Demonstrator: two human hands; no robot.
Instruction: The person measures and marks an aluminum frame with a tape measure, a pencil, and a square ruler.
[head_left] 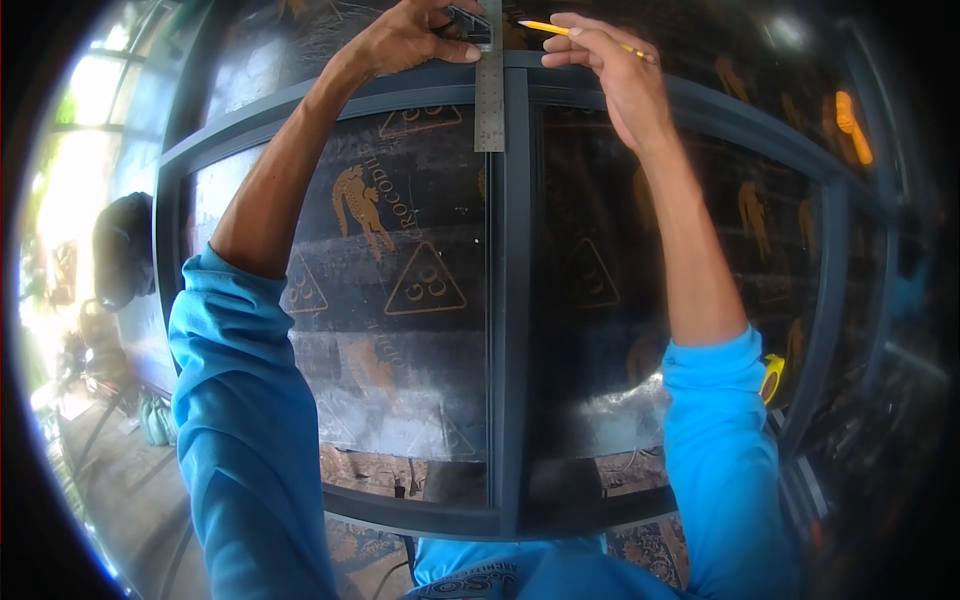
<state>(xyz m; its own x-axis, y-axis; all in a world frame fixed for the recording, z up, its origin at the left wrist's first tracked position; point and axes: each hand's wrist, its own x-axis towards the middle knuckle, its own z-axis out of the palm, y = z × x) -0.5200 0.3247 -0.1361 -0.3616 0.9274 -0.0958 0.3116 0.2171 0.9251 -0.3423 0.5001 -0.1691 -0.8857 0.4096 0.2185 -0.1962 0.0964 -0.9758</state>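
Observation:
At the top middle, my left hand grips the dark stock of a combination square. Its steel blade points down toward me and lies along the frame's middle upright, across the far rail. Just to the right, my right hand holds a yellow pencil between thumb and fingers, its tip pointing left toward the blade. The pencil tip is apart from the metal. Under both hands lies a dark grey metal frame with a long middle bar.
Beneath the frame is a dark glossy board printed with crocodile marks. A yellow tape measure sits by my right sleeve. Bright windows stand at the left, and patterned floor shows below the near rail.

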